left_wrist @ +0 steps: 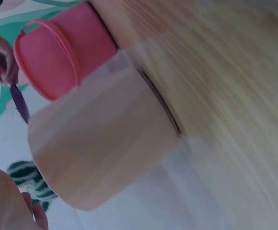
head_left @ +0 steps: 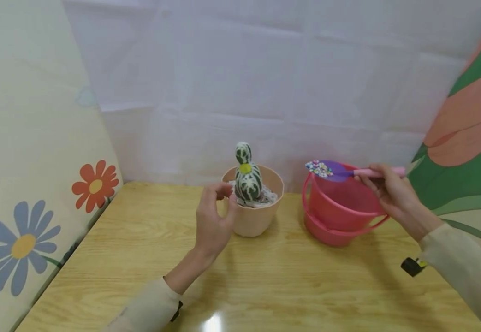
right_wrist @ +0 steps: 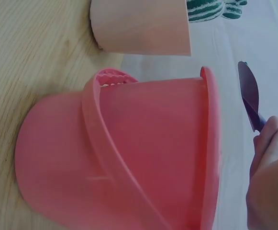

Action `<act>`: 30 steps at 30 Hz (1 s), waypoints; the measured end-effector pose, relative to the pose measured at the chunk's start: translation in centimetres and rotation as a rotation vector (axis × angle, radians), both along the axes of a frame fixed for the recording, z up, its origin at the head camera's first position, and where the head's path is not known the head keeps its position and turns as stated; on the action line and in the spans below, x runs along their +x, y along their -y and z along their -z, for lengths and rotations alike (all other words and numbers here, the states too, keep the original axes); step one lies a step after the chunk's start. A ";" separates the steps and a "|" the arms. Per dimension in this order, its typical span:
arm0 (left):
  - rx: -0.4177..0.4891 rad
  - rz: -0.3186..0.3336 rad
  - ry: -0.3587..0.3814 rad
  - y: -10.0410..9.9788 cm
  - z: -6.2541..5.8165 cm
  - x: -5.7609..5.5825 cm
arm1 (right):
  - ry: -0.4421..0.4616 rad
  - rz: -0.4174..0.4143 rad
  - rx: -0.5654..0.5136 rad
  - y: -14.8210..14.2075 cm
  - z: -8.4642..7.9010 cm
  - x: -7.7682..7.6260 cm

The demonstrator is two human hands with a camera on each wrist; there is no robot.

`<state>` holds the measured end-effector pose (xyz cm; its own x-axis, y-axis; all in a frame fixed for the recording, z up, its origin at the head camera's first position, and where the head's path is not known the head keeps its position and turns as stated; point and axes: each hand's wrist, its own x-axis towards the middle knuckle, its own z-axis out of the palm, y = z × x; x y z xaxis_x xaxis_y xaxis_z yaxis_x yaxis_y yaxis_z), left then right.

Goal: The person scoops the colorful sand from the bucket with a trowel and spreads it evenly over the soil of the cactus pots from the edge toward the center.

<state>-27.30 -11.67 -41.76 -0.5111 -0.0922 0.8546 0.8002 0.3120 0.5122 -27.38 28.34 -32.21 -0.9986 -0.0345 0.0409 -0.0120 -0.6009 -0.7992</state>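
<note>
My right hand grips the pink handle of a small trowel with a purple blade. A heap of small multicoloured pebbles lies on the blade, which is over the left part of a pink bucket. Left of the bucket, a striped green-and-white cactus with a yellow band stands in a peach pot, with whitish material around its base. My left hand is at the pot's left rim, thumb and fingers curved apart beside the cactus. Whether its fingertips touch cannot be told.
Pot and bucket stand side by side on a wood-grain table, near a white sheet hung behind. The bucket's handle hangs down along its side. Flower-patterned panels flank the table.
</note>
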 end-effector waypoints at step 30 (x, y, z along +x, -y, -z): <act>-0.123 0.226 0.690 2.7 1.5 -3.0 | 0.038 0.022 0.128 7.0 0.4 -3.6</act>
<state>-30.28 -14.40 -43.29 -0.9317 0.1545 0.3288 0.3597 0.2656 0.8945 -30.97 21.29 -32.62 -0.9999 -0.0149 -0.0002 0.0076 -0.4938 -0.8696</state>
